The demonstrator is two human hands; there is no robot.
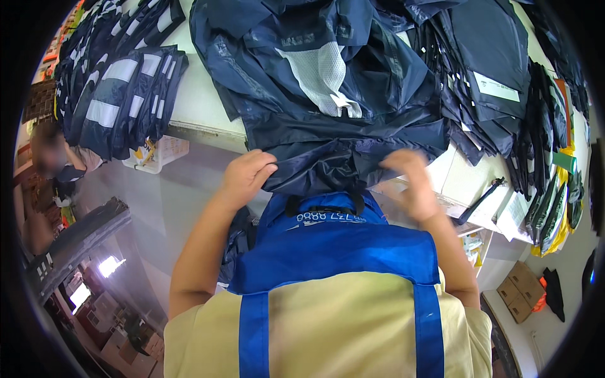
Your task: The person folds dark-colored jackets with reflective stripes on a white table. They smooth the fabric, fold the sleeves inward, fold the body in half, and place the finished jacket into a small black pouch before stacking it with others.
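A dark navy waterproof jacket (353, 135) with white mesh lining lies spread on the white table in front of me, its near edge bunched and hanging over the table edge toward my blue apron. At the left end of that edge, my left hand (249, 179) is closed, pinching the fabric between thumb and fingers. My right hand (414, 183) is at the right part of the same edge. Its fingers point inward at the cloth but are smeared by motion, so their grip cannot be made out.
Folded navy garments with pale reflective stripes (120, 94) are stacked at the left table edge, above a white plastic basket (169, 153). More dark folded garments (491, 57) lie to the right. A dark strap-like thing (479, 201) rests near the right edge. Another person (63, 151) is at far left.
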